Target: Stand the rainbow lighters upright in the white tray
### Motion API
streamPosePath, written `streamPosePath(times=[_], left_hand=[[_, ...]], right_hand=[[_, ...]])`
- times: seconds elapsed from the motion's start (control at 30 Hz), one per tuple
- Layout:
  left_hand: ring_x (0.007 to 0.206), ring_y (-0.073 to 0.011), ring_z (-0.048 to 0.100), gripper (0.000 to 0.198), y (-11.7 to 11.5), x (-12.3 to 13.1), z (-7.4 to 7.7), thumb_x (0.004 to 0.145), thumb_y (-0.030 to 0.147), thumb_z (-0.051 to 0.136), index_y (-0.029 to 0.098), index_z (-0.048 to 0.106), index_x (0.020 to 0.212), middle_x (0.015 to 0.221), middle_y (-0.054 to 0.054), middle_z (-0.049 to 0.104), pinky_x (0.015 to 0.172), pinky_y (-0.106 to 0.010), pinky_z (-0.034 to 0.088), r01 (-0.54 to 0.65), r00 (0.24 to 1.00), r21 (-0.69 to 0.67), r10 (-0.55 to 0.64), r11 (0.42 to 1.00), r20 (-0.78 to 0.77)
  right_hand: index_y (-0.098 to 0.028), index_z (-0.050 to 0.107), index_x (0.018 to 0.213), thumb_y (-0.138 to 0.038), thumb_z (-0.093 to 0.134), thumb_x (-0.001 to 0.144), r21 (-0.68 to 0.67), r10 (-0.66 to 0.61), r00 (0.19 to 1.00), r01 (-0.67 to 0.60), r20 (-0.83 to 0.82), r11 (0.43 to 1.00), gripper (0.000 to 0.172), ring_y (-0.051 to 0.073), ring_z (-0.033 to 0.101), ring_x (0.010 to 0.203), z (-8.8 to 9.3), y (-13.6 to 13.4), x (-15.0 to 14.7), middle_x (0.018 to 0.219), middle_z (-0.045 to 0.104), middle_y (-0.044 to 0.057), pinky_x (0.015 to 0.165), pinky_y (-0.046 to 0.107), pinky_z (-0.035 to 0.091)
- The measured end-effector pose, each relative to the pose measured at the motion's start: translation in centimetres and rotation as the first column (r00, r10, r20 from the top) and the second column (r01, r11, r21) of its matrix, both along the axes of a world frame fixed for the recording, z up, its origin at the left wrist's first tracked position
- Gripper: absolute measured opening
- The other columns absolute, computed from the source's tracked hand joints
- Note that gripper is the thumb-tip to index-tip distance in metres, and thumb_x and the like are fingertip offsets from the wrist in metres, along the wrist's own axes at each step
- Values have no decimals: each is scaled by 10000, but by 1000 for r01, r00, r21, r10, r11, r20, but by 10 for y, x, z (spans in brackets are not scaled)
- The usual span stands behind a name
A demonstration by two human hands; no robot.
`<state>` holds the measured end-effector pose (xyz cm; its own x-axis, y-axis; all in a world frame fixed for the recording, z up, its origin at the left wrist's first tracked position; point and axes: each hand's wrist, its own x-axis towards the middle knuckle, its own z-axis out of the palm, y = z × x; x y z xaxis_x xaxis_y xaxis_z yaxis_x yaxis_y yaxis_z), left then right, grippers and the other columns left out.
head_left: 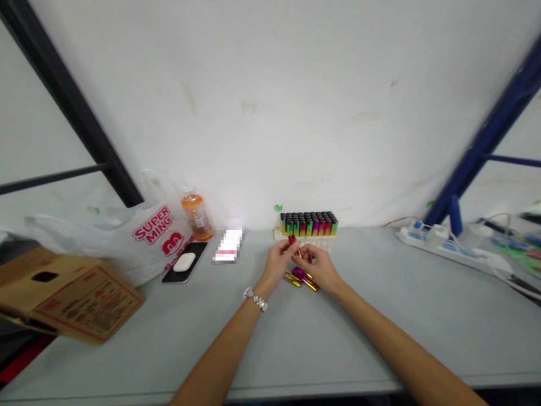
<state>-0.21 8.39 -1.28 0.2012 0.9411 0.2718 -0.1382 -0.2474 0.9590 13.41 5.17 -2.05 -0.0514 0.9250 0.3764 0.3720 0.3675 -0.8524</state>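
Note:
My left hand (279,260) and my right hand (318,267) meet over the table, fingers closed around a shiny red lighter (295,243). My fingers cover part of it. On the tabletop just below lie several loose lighters, a gold one (292,278) and a purple-and-gold one (305,277) among them, partly hidden by my right hand. Behind my hands, against the wall, a pale tray (278,234) holds tight rows of upright lighters (309,224) with black tops and green, red, yellow and purple bodies.
To the left are a cardboard box (91,301), a white plastic bag (127,242), an orange drink bottle (197,216), a black phone (198,252) bearing a white case (185,261), and a lit phone (229,246). A power strip (452,246) with plugs and cables lies right, near a blue post (486,132).

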Motion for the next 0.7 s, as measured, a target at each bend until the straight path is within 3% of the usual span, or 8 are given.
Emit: streamPosePath(times=[0.17,0.3,0.4,0.5,0.6,0.7], left_hand=[[860,-173,642,390,-6,6,1,850,517,611,138,638,935,927,-80,709,818,-294,489,-26,999,88,22,996,46],[765,-126,626,327,-11,7,6,896,500,559,174,536,865,787,-21,658,769,-255,495,-93,995,160,84,983,60],[598,-85,556,325,-13,6,5,911,510,525,195,471,854,694,38,566,605,-210,469,-64,996,147,54,987,72],[449,-55,388,333,-14,5,4,894,529,538,205,460,884,628,81,462,437,-184,331,-46,997,94,40,994,63],[461,-57,333,359,-16,3,6,858,533,578,178,525,832,576,82,410,452,-195,291,-99,995,105,100,989,1],[507,-72,365,423,-19,2,9,839,532,580,156,537,651,542,54,423,510,-216,313,-160,981,152,174,975,-81]], right_hand=[[-177,616,866,-432,632,829,19,-50,995,51,-92,998,258,131,458,569,5,-12,-4,582,507,-46,574,252,368],[-171,612,742,-478,561,876,86,-104,988,115,-118,990,339,138,483,631,8,-13,3,643,550,-8,634,263,390],[-176,570,673,-494,531,892,84,-150,980,161,-129,983,388,132,464,607,6,-10,8,601,507,-21,628,264,378],[-177,552,640,-501,511,900,72,-172,978,181,-116,981,417,131,457,599,3,-8,10,577,492,-25,624,264,368],[-173,561,623,-512,496,904,47,-169,981,174,-94,984,446,132,462,593,0,-7,9,571,518,-17,620,264,369],[-174,557,601,-527,485,907,24,-164,983,166,-84,986,473,131,465,571,-1,-6,7,562,538,-9,605,264,369]])
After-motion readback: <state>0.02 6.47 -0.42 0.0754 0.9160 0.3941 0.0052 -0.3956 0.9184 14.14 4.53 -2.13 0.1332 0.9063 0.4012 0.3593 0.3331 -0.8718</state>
